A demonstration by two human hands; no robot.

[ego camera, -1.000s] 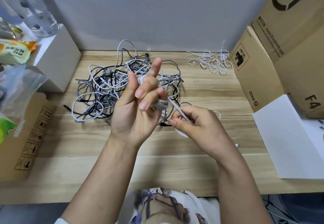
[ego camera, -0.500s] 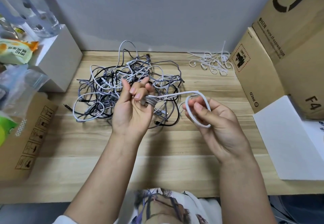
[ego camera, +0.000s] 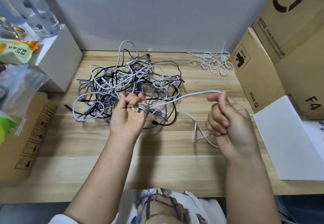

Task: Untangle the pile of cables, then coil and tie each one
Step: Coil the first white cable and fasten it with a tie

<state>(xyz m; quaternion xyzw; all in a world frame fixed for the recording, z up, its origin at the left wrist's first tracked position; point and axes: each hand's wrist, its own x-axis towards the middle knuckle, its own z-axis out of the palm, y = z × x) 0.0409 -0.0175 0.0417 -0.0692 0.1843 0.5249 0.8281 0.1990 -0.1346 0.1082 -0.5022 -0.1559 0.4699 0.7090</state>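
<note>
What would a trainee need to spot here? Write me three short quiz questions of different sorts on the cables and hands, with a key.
1. True or false: the white cable runs from the left hand to the right hand.
2. Multiple choice: where do the white ties lie? A) inside a cardboard box B) at the table's back edge, right of the cable pile C) under the left hand
3. Fill in: turns of the white cable are wound round the fingers of the ___ hand.

Key: 1 true; 2 B; 3 left.
</note>
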